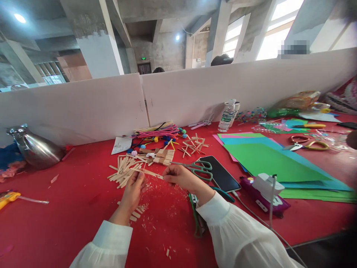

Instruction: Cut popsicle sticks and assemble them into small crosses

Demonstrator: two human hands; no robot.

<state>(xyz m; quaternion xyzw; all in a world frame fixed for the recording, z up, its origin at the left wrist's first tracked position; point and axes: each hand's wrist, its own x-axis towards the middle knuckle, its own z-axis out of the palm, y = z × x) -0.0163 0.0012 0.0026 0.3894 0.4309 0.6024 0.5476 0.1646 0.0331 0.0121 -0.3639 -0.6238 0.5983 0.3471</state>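
My left hand [136, 186] is closed in a pinch on one end of a wooden craft stick [153, 173]. At the stick's other end, the fingers of my right hand [178, 176] are pinched too. The stick is held level just above the red table. Behind my hands lies a loose pile of craft sticks [122, 172], beside a banded bundle of craft sticks [164, 157]. Wood shavings are scattered beneath, and a few short stick pieces [135, 215] lie near my left wrist. Green-handled scissors [203, 171] rest just past my right hand.
A phone [219, 173], a purple power strip [264, 197] with a charger and cable, and coloured paper [273, 156] lie to the right. Farther back stand a water bottle [227, 116] and pipe cleaners [158, 132]. A metal jug [37, 149] and yellow glue gun [9, 199] are left.
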